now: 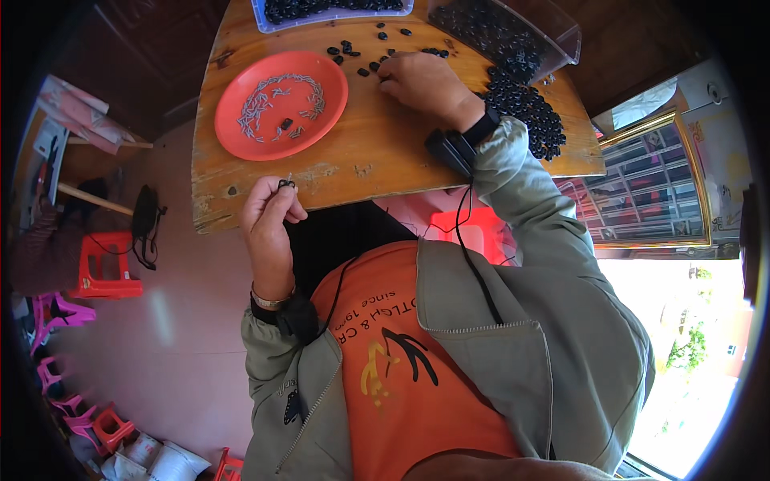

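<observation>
My left hand [271, 220] is just off the table's near edge, thumb and fingers pinched on a small black oval piece [286, 183] with a thin silvery pin standing up from it. My right hand [427, 84] reaches over the wooden table [385, 144], its fingers drawn together and down at the tabletop beside scattered black oval pieces [346, 48]. Whatever those fingertips may hold is hidden. Between the hands, toward the left, a red plate [228, 120] carries many small silvery pins [255, 108] and one dark piece [286, 124].
A heap of black pieces [525, 112] lies right of my right hand, by a tipped clear bin [553, 36]. Another clear box [261, 20] of black pieces stands at the far edge. Red stools [112, 280] are on the floor at left; a gold-framed panel [642, 184] is at right.
</observation>
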`<state>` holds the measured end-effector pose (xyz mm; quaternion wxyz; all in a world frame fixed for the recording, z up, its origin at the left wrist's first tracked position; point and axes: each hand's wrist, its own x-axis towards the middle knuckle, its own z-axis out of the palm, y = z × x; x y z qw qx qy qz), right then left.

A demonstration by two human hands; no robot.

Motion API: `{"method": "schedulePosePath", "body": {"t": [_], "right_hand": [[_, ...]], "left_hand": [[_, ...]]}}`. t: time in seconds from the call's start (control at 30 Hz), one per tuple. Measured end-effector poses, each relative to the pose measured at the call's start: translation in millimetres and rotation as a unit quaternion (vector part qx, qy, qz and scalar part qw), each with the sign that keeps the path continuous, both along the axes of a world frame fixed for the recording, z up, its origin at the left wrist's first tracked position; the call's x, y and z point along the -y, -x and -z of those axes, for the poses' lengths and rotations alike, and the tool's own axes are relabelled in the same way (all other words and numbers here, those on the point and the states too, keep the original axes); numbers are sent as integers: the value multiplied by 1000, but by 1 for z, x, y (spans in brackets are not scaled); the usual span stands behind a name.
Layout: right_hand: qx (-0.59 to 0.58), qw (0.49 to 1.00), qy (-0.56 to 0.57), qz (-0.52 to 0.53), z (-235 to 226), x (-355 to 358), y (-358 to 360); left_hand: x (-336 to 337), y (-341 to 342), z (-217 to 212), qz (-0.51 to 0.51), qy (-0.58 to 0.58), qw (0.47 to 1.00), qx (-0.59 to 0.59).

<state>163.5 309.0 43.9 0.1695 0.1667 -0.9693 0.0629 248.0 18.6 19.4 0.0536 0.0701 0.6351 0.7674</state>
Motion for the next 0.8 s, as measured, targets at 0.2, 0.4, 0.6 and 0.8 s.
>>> {"method": "schedulePosePath", "body": {"t": [0.2,0.4,0.6,0.8], "right_hand": [[36,999,-38,0,5,1,13],[9,997,-76,-14,9,8,9],[-7,998,-49,-30,9,4,5],[-4,999,27,-41,5,-4,-1]], "left_hand": [[2,2,3,6,5,1000,8],[1,3,2,8,24,1000,5],[-1,1,-1,4,36,999,2],[-2,0,-4,20,39,999,-5]]}}
